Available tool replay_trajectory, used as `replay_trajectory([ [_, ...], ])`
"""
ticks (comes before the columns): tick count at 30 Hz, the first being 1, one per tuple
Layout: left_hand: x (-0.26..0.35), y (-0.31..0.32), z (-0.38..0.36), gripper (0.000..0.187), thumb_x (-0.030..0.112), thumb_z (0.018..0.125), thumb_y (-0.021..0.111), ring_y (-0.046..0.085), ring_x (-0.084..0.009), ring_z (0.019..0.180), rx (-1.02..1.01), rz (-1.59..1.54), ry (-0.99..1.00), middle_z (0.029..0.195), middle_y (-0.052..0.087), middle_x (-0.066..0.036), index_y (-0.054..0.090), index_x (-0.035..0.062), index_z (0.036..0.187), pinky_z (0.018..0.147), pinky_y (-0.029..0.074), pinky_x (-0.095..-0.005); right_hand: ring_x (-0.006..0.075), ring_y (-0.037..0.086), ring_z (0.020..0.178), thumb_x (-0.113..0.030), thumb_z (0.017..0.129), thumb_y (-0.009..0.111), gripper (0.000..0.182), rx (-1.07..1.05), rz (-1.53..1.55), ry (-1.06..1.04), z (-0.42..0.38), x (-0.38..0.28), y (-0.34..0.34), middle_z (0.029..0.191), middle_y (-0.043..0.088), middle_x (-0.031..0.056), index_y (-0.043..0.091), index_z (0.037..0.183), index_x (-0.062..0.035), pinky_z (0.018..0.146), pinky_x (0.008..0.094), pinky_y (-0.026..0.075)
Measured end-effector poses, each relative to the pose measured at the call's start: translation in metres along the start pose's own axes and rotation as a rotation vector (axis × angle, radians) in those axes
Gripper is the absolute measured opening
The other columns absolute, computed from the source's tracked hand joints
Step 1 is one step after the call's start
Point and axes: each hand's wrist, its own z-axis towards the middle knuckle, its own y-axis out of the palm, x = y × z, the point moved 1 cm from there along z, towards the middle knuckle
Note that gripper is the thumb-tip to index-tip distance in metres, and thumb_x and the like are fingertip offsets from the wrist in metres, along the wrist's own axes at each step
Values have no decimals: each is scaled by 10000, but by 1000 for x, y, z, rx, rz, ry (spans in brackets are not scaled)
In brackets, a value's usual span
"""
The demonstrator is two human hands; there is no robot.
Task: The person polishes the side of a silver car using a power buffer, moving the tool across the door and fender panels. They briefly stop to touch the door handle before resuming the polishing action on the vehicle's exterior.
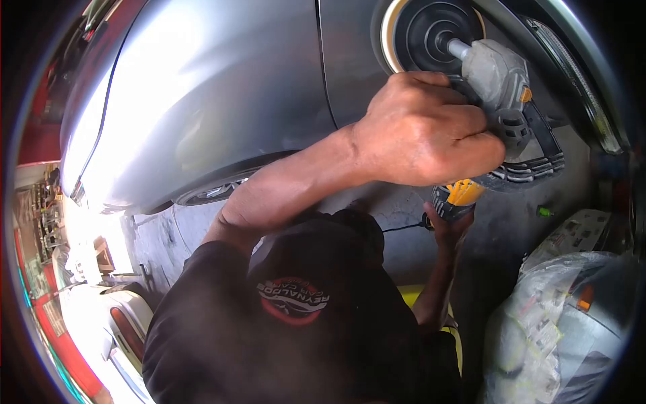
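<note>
A grey, black and orange car polisher [496, 73] is held up against a dark grey car panel [256, 87]. Its round black backing plate [424, 40] carries a pale-edged pad [388, 34], turned toward the bodywork; whether it spins cannot be told. My left hand [431, 131] is closed in a fist round the black front handle [531, 170], close behind the pad. Lower down, my right hand [452, 227] wraps the rear of the orange and black body, partly hidden. From that end a black cord [400, 228] runs off to the left.
A plastic-covered bulky object [552, 330] stands at lower right. Near it a small green item [545, 212] lies on the grey floor [498, 249]. The car's wheel [212, 193] shows under the panel; a white vehicle [131, 310] stands at lower left.
</note>
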Motion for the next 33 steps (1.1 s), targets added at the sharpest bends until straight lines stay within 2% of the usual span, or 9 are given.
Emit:
replay_trajectory([
  [6,-4,36,12,192,179,556,693,524,-179,502,73,-81,-20,596,460,13,574,150,703,464,429,-314,214,615,1033,-87,649,889,787,93,-81,11,4,6,-30,1179,610,127,483,1313,31,909,364,510],
  [12,-4,22,7,188,182,539,681,522,-176,503,2,-48,-20,589,450,17,557,154,678,466,436,-314,218,613,1039,-82,651,887,801,97,29,65,-7,11,-3,1171,616,120,479,1329,36,923,359,501],
  [15,0,15,5,185,186,512,662,498,-167,483,64,-22,-20,575,410,23,524,155,631,457,421,-303,211,615,1032,-78,654,884,783,35,32,53,-9,8,1,1166,618,114,485,1320,29,916,358,503],
  [20,3,-14,2,164,175,485,643,495,-138,476,21,7,14,585,430,29,609,133,640,446,388,-271,199,619,1018,-77,664,878,748,1,11,-14,-12,1,19,1152,627,116,497,1299,24,901,353,509],
  [23,9,-25,3,248,147,474,710,517,-134,492,46,36,62,607,466,2,682,70,708,437,379,-266,195,611,1041,-15,657,879,735,-28,48,-9,-18,9,17,1175,610,87,509,1292,3,914,350,498],
  [24,14,-31,2,276,138,470,732,524,-132,497,42,50,85,614,479,-7,707,49,730,434,376,-264,213,596,1086,-5,656,880,755,-61,45,69,-22,9,14,1216,598,107,502,1309,5,952,375,485],
  [28,30,-64,-7,244,-4,610,838,524,-172,496,-24,43,-6,613,486,-9,636,21,744,464,403,-297,266,638,1062,-108,640,857,751,-56,-68,-144,-33,0,19,1155,646,165,509,1299,-12,931,388,499],
  [30,35,-84,-12,260,-7,629,854,522,-179,493,-80,41,-73,607,479,-8,626,24,751,472,406,-302,270,639,1062,-106,646,852,737,-107,-67,-155,-39,2,28,1161,648,162,512,1292,-11,932,386,496],
  [33,36,-96,-18,268,-3,622,861,521,-181,493,-142,40,-91,597,466,-5,632,25,758,475,406,-301,263,638,1074,-95,659,844,715,-136,44,-26,-48,-4,40,1174,650,148,514,1288,-9,934,386,494],
])
